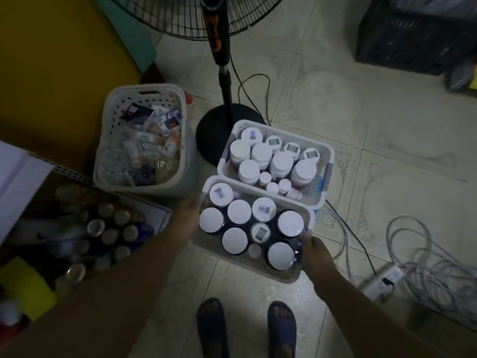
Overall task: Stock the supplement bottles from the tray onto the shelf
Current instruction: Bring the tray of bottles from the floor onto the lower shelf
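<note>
The left hand and the right hand hold the tray by its ends, fingers curled on the rim. Bottles with white lids fill it. It is above the floor, touching another basket.

Both bare forearms reached forward and down, slightly converging. The left hand gripped the left end of the tray, fingertips hidden at its rim. The right hand gripped the right end, thumb on the rim. The left foot and right foot stood side by side.
</note>
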The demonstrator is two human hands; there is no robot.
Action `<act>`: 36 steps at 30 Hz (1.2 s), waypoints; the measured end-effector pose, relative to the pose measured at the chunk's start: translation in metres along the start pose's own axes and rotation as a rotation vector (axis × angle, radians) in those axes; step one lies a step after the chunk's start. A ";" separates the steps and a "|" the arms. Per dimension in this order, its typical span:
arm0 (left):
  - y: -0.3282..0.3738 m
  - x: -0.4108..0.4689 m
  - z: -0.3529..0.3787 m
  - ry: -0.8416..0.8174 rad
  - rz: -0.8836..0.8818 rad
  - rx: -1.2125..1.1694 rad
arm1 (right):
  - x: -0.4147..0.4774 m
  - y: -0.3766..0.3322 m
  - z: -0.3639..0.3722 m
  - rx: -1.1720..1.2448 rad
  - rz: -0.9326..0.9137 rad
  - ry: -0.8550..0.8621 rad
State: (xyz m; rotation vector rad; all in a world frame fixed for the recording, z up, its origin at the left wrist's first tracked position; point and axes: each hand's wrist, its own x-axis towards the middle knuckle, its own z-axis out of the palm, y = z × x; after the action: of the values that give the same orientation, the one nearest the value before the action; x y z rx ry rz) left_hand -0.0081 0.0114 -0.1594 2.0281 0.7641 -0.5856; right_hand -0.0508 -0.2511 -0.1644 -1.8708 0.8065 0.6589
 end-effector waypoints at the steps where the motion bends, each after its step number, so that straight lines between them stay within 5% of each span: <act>1: -0.002 0.002 0.001 0.028 -0.009 0.017 | 0.001 0.002 -0.001 -0.024 -0.029 0.021; 6: 0.000 -0.003 -0.005 0.052 -0.033 -0.098 | -0.001 -0.005 0.000 0.090 -0.004 0.040; 14: -0.010 -0.065 -0.039 0.135 -0.113 -0.223 | -0.043 -0.014 -0.006 -0.113 -0.079 -0.026; 25: -0.045 -0.228 -0.156 0.299 -0.225 -0.599 | -0.145 -0.151 0.011 -0.396 -0.534 -0.282; 29: -0.077 -0.299 -0.193 0.491 -0.228 -0.762 | -0.211 -0.187 0.050 -0.412 -0.614 -0.388; 36: -0.138 -0.393 -0.268 0.809 -0.243 -0.804 | -0.320 -0.188 0.121 -0.420 -0.478 -0.697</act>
State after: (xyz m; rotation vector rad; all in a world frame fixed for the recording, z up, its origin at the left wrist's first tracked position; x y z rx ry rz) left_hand -0.3489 0.1835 0.1559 1.3622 1.4450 0.4339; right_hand -0.1215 -0.0010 0.1265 -1.8966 -0.2420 1.1253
